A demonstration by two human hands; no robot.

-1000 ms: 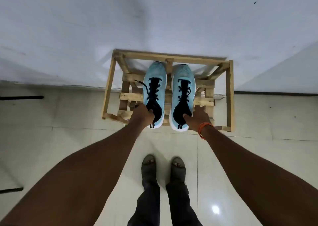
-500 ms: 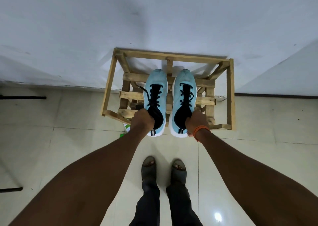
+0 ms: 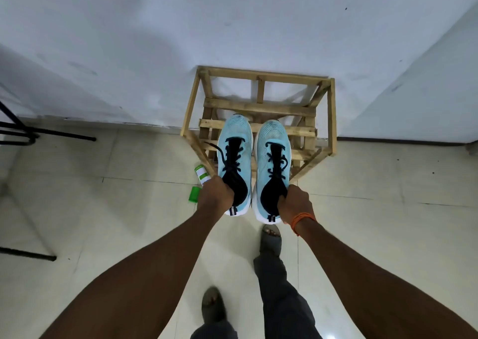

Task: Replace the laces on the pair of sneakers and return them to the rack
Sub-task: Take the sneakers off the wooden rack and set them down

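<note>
Two light blue sneakers with black tongues and black laces hang side by side in the air in front of the wooden rack [image 3: 331, 116]. My left hand [image 3: 214, 195] grips the heel collar of the left sneaker [image 3: 234, 142]. My right hand [image 3: 294, 204], with an orange thread at its wrist, grips the heel collar of the right sneaker [image 3: 273, 137]. The toes of both point toward the rack and the wall. A loose black lace end [image 3: 216, 148] sticks out left of the left sneaker.
The rack stands against a white wall on a pale tiled floor. A small green and white container [image 3: 201, 173] and a green cap [image 3: 194, 194] lie on the floor by the rack's front left corner. Black metal legs [image 3: 46, 133] are at the far left. My sandalled feet are below.
Both sneakers have come off the rack toward me, held by their heels. I have stepped back and to the left, one foot now behind the other.
</note>
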